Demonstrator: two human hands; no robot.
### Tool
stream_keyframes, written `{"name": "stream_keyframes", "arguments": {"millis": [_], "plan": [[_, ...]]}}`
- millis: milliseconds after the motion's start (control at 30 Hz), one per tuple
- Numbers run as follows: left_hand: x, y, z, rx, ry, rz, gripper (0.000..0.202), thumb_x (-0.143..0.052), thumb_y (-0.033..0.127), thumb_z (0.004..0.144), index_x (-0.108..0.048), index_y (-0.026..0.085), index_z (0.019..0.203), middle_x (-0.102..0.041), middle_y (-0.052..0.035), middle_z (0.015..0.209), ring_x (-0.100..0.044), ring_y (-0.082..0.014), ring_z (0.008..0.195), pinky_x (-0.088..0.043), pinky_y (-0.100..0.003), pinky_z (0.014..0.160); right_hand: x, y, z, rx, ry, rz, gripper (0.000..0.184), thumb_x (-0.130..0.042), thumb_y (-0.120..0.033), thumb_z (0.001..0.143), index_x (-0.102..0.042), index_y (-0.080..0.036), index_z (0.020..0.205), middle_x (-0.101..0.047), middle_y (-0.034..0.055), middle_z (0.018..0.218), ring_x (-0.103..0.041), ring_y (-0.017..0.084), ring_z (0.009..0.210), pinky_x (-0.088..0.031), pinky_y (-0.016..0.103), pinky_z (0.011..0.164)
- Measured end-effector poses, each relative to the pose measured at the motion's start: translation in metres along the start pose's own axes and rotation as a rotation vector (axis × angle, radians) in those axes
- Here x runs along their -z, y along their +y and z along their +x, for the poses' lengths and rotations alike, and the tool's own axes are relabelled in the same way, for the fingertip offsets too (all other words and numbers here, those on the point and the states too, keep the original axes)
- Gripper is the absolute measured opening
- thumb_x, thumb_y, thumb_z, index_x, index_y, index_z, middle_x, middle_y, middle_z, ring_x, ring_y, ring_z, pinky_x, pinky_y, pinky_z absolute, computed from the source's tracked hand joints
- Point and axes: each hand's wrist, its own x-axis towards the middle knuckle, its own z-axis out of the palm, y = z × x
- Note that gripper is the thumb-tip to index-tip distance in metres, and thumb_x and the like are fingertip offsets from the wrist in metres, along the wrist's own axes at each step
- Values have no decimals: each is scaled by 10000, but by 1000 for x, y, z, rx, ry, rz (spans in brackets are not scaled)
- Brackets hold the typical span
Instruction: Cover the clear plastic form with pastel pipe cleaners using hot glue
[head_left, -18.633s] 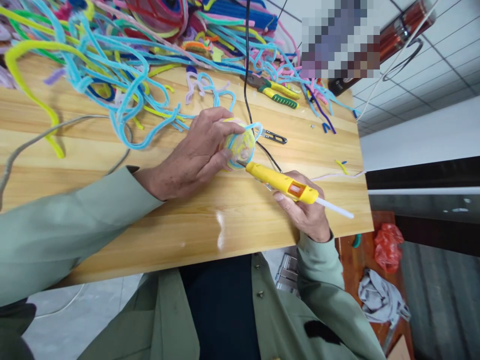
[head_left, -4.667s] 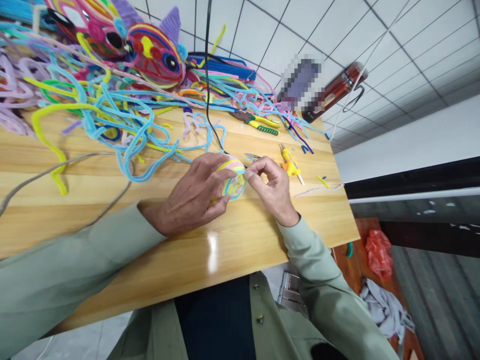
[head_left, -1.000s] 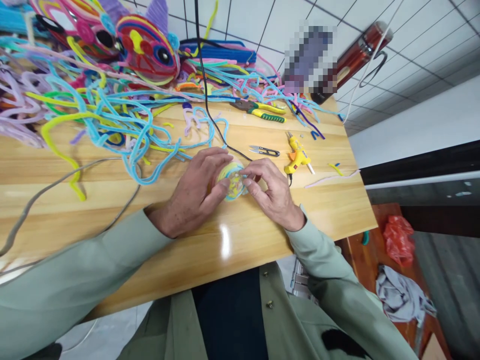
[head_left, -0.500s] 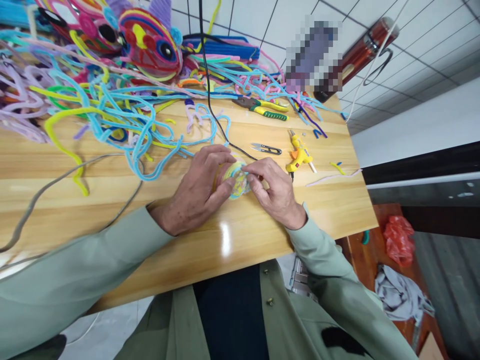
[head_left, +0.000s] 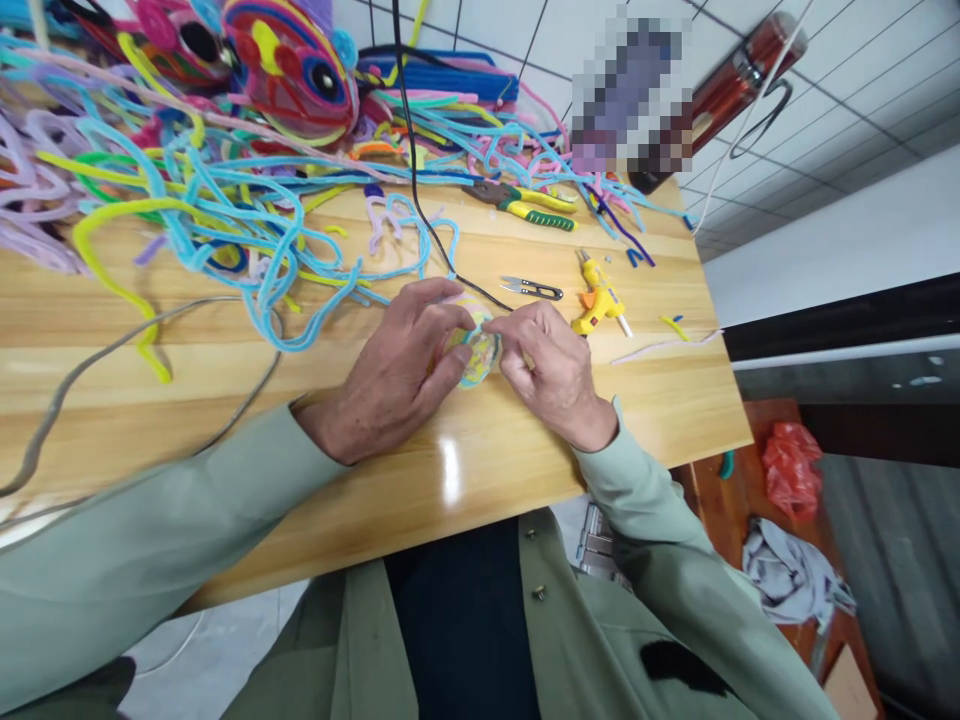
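A small round pipe-cleaner piece in pale yellow and light blue (head_left: 475, 374) is held just above or on the wooden table; which of the two I cannot tell. My left hand (head_left: 401, 365) is closed around its left side, thumb on the near face and fingers over the top. My right hand (head_left: 551, 365) pinches at its upper right edge with thumb and forefinger. What lies between those fingertips is too small to make out. Just beyond the right hand are thread snips (head_left: 531, 288) and a yellow glue gun (head_left: 600, 298).
Tangled pipe cleaners (head_left: 285, 235) cover the back left, beside a colourful fish-like figure (head_left: 296, 85). Pliers (head_left: 525, 205) lie at the back, near a red thermos (head_left: 720, 95). A black cord (head_left: 414, 150) hangs across the table, and a grey cable (head_left: 112, 345) curves at left.
My right fingertips have shifted slightly left along the top of the round piece, which has turned a little. The camera view has moved slightly.
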Motion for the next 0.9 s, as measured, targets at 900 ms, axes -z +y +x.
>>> {"name": "stream_keyframes", "arguments": {"millis": [900], "plan": [[-1,-7,0,-101,32,120,188,-486,381,1212,-491,352,1398,-638,-86,1504,-650,-288,1457,-604,-603,1214,-3,4,2,-30,14,178,247,-539,-168,1134,-723,-251,1275,-765,72,1097,-745,224,1057,-656,414,938]]}}
